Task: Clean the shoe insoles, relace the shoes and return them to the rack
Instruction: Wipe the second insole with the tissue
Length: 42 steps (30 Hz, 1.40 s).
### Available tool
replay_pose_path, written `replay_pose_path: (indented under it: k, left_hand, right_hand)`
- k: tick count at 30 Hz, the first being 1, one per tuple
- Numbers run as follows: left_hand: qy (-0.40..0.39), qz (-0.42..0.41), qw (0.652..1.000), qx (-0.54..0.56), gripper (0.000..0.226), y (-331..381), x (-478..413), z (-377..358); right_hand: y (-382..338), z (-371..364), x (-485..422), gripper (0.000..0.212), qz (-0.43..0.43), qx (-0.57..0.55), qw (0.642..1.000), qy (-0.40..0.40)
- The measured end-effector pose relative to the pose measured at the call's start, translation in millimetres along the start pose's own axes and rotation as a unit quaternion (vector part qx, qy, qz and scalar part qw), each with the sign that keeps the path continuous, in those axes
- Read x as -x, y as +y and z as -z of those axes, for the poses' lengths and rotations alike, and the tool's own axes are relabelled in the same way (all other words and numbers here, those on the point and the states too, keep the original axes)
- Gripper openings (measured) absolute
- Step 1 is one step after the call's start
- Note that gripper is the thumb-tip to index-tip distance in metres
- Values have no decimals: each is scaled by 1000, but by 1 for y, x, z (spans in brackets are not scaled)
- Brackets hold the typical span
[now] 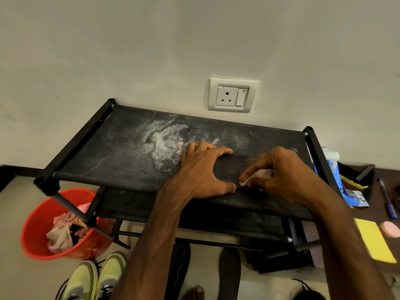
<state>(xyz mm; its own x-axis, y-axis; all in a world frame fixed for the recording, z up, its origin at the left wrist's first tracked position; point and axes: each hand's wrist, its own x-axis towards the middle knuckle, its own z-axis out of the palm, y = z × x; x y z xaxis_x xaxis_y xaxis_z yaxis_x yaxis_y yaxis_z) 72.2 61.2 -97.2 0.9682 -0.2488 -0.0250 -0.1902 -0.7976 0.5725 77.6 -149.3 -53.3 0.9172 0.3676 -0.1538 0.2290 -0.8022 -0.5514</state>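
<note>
Head view: atop the rack, the left hand clamps the dark insole by both edges, evidently to steady it, while the right hand pinches a white wipe against its surface; the shoes stand below.

Head view: from above, facing forward and down.
Nearness: close over the fingers on the rack.
Beyond the fingers: wall.
</note>
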Motion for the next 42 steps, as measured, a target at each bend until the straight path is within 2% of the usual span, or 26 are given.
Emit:
replay_pose_path:
  k: [2,5,8,10,14,16,18,20,22,26,28,31,35,37,39,42]
  left_hand:
    - [10,-1,1000,-5,83,0,-1,-3]
    - [23,0,1000,-6,81,1,-1,-6]
    - [28,-1,1000,-12,80,1,-1,-7]
    - [28,0,999,-16,81,0,-1,-8]
    - [24,10,999,-22,85,-1,-3,-9]
    - [21,12,1000,-18,86,-2,-4,-10]
    - [25,9,1000,-11,86,-3,-4,-10]
    - [24,6,1000,-11,86,-3,-5,-11]
    - [20,10,1000,-14,86,-3,-4,-10]
    - [15,12,1000,-19,82,-2,-5,-10]
    - [12,13,1000,-20,82,-1,-5,-10]
    - [9,19,1000,-9,87,-2,-4,-9]
    - [22,17,1000,-4,88,-2,-4,-8]
    - [27,14,1000,2,88,-3,-5,-9]
    - [29,12,1000,3,86,-2,-4,-9]
    - [31,11,999,0,84,0,-3,-9]
  right_hand:
    - [0,-3,-2,18,-8,-7,1000,24]
    - [1,-18,-10,9,-43,-29,992,112]
    - [-1,-33,-20,11,-27,-42,976,212]
    - [-4,-35,-24,13,-14,-48,970,237]
    - [-9,-33,-20,17,31,7,983,182]
    - [-13,-29,-11,19,56,45,989,126]
    - [-18,-23,-5,18,43,57,996,52]
    - [-20,-19,-5,18,20,62,998,21]
    - [-20,-25,-10,15,12,66,996,59]
    - [-15,-48,-22,19,25,48,976,211]
    - [-14,-50,-26,21,25,39,969,242]
    - [-13,-42,-25,20,30,55,982,176]
    - [-14,-20,-13,17,-30,76,996,48]
    - [-13,-13,-5,14,-36,76,996,17]
    - [-13,-13,-1,13,-36,71,997,23]
    - [-10,-22,-2,13,-37,80,992,95]
